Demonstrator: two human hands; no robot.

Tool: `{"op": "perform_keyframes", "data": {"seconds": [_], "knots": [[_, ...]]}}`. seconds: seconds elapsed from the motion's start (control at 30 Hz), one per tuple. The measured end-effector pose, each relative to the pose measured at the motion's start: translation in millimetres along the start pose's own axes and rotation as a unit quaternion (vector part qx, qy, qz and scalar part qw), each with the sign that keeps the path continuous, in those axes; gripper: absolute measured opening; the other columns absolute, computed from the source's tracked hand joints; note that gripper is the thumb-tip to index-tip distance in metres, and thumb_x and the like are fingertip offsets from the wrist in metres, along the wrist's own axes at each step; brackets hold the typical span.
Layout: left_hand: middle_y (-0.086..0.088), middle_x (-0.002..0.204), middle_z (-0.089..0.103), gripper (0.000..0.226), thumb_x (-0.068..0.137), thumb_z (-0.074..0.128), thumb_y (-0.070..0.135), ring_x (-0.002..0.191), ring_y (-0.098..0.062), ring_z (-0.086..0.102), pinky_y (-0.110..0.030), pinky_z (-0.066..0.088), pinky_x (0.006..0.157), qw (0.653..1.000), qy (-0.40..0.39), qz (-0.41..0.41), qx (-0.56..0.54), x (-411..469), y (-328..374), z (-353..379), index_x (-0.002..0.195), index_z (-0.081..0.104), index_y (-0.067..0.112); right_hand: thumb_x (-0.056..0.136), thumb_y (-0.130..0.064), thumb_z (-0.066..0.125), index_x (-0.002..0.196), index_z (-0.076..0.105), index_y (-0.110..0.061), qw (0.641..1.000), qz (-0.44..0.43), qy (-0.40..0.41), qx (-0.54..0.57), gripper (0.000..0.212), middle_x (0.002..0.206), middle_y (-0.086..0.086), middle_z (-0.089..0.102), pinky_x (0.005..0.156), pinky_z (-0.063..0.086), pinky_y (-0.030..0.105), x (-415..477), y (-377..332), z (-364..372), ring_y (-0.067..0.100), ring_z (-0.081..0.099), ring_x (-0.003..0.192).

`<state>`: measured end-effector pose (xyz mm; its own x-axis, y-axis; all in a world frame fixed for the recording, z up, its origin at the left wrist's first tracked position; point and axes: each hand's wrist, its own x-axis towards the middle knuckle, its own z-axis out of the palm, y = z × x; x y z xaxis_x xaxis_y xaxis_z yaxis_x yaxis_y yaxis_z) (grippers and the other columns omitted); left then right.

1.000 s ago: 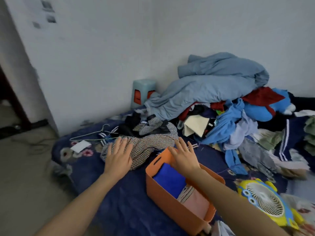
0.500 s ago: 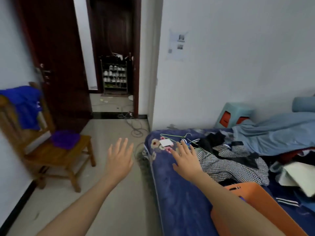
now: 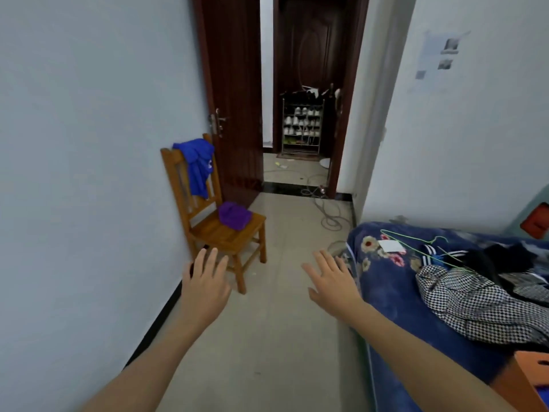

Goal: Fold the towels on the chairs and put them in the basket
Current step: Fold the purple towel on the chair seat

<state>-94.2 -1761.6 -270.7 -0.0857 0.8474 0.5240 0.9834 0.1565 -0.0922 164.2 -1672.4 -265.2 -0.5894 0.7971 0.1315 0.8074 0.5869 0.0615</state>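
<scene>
Two towels wait on the wooden chair ahead of me: a purple towel bunched on the seat, and a blue towel draped over the backrest, hanging down with its long run roughly vertical. Both lie forward of my left hand and slightly above it in my view, the purple one the closer of the two, just past my fingertips' line and a little to their right. My left hand is spread flat, fingers splayed, palm down, holding nothing; it overlaps the chair's front left leg in my view, though I can't tell if it is touching. My right hand is likewise spread wide and empty, hovering over bare floor between the chair and the bed, and sits well apart from either towel.

So I judge the left hand is the one placed to take the purple towel first, reaching forward and slightly rightward over the seat's front edge. The orange basket is behind and to the right of my right hand, on the bed beyond a checked garment, so whatever I fold must travel back that way.
</scene>
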Motion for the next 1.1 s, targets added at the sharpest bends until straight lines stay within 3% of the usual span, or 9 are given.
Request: {"op": "perform_keyframes", "data": {"seconds": [0.17, 0.43, 0.63, 0.8, 1.1], "knots": [[-0.021, 0.116, 0.064, 0.049, 0.059, 0.081, 0.014, 0.106, -0.04, 0.061, -0.054, 0.049, 0.08, 1.0, 0.011, -0.022, -0.014, 17.2, -10.8, -7.3, 0.105, 0.068, 0.004, 0.093, -0.03, 0.044, 0.142, 0.029, -0.019, 0.999, -0.002, 0.038, -0.004, 0.053, 0.156, 0.014, 0.009, 0.114, 0.016, 0.044, 31.9, -1.9, -14.0, 0.028, 0.005, 0.145], [-0.022, 0.116, 0.063, 0.056, 0.056, 0.084, 0.013, 0.109, -0.042, 0.059, -0.058, 0.047, 0.084, 0.999, 0.017, -0.035, -0.028, 102.0, 21.7, 13.6, 0.108, 0.067, 0.003, 0.093, -0.033, 0.046, 0.142, 0.03, -0.019, 0.997, -0.028, 0.076, 0.001, 0.053, 0.157, 0.013, 0.006, 0.115, 0.015, 0.042, 93.8, 65.7, -20.8, 0.027, 0.004, 0.145], [-0.023, 0.123, 0.059, 0.052, 0.064, 0.079, 0.011, 0.116, -0.043, 0.053, -0.057, 0.043, 0.09, 0.994, 0.028, -0.084, -0.063, 170.9, 62.4, 53.0, 0.114, 0.064, 0.003, 0.093, -0.032, 0.046, 0.144, 0.026, -0.021, 0.997, -0.061, 0.05, 0.003, 0.055, 0.157, 0.011, 0.005, 0.115, 0.015, 0.042, 150.4, 128.9, -16.4, 0.026, 0.004, 0.145], [-0.016, 0.142, 0.044, 0.051, 0.082, 0.063, 0.02, 0.135, -0.035, 0.034, -0.052, 0.027, 0.106, 0.987, -0.008, -0.136, -0.087, 203.9, 88.3, 95.4, 0.131, 0.052, 0.011, 0.094, -0.031, 0.044, 0.145, 0.024, -0.022, 0.997, -0.066, 0.036, 0.004, 0.056, 0.157, 0.011, 0.007, 0.114, 0.016, 0.041, 191.8, 170.3, -2.4, 0.026, 0.005, 0.144], [-0.012, 0.147, 0.037, 0.051, 0.088, 0.054, 0.028, 0.139, -0.031, 0.027, -0.046, 0.023, 0.11, 0.981, -0.032, -0.169, -0.094, 289.0, 78.5, 169.7, 0.137, 0.044, 0.015, 0.094, -0.029, 0.043, 0.143, 0.029, -0.019, 0.993, -0.103, 0.06, -0.008, 0.053, 0.155, 0.01, 0.018, 0.113, 0.016, 0.039, 298.0, 200.9, 12.8, 0.024, 0.011, 0.143]]}}
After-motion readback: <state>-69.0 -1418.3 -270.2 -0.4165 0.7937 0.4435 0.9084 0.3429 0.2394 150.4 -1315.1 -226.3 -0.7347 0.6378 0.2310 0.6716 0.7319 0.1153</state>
